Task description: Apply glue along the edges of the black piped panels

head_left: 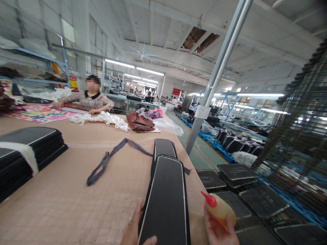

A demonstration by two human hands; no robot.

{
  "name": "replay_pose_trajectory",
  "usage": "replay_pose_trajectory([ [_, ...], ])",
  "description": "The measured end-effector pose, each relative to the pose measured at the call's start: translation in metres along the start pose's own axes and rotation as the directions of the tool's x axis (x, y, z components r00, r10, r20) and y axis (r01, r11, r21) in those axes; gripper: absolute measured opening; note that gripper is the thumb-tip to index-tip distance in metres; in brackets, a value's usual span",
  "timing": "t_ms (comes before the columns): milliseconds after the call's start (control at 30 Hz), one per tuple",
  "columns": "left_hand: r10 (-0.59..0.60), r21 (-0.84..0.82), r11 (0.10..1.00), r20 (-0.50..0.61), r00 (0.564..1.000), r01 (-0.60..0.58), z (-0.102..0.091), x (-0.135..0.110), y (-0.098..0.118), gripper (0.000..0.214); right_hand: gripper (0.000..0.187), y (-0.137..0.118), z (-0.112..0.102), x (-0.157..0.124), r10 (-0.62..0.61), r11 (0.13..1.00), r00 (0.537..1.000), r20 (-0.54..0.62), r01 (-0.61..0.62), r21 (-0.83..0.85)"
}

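Observation:
A long black padded panel with white piping (166, 197) lies on the brown table (63, 190) in front of me, over a second like panel (163, 148). My left hand (135, 228) grips the near panel's left edge, thumb underneath at the bottom of the picture. My right hand (219, 231) is closed round a small yellowish squeeze bottle with a red nozzle (218, 207), held just right of the panel, nozzle pointing up and left.
A grey fabric strap (109, 160) lies across the table. A stack of black panels (25, 156) sits at the left. A person (89, 98) sits at the far end among cloth pieces. A grey post (217, 75) and floor panels (237, 172) are right of the table.

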State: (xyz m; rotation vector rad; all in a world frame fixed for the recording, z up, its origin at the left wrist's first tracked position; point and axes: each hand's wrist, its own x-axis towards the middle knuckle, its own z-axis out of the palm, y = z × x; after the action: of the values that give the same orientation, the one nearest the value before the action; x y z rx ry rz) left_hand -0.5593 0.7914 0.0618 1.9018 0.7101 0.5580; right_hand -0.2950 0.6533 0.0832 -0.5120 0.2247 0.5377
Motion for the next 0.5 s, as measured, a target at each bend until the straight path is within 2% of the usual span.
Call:
replay_pose_trajectory([
  [100, 0.052, -0.191, 0.981, 0.03, 0.998, -0.046, -0.001, 0.01, 0.011, 0.099, 0.046, 0.0, -0.013, 0.012, 0.01, 1.0, 0.997, 0.074, -0.009, -0.019],
  [200, 0.122, -0.339, 0.938, 0.108, 0.987, -0.079, 0.0, 0.018, 0.018, 0.101, 0.052, -0.003, -0.03, 0.027, 0.098, 0.995, 0.991, 0.088, -0.101, 0.02],
  [300, 0.069, -0.378, 0.926, 0.162, 0.984, -0.003, -0.017, 0.015, 0.027, 0.097, 0.054, -0.007, -0.044, 0.034, 0.16, 0.983, 0.982, 0.101, -0.168, 0.077],
  [400, -0.082, -0.348, 0.923, 0.232, 0.969, 0.161, -0.065, -0.007, 0.04, 0.094, 0.053, -0.009, -0.048, 0.031, 0.128, 0.988, 0.978, 0.163, -0.14, 0.07],
  [500, -0.089, -0.241, 0.955, 0.325, 0.941, 0.173, -0.132, -0.045, 0.046, 0.082, 0.05, -0.007, -0.041, 0.019, 0.079, 0.997, 0.987, 0.139, -0.08, 0.003],
])
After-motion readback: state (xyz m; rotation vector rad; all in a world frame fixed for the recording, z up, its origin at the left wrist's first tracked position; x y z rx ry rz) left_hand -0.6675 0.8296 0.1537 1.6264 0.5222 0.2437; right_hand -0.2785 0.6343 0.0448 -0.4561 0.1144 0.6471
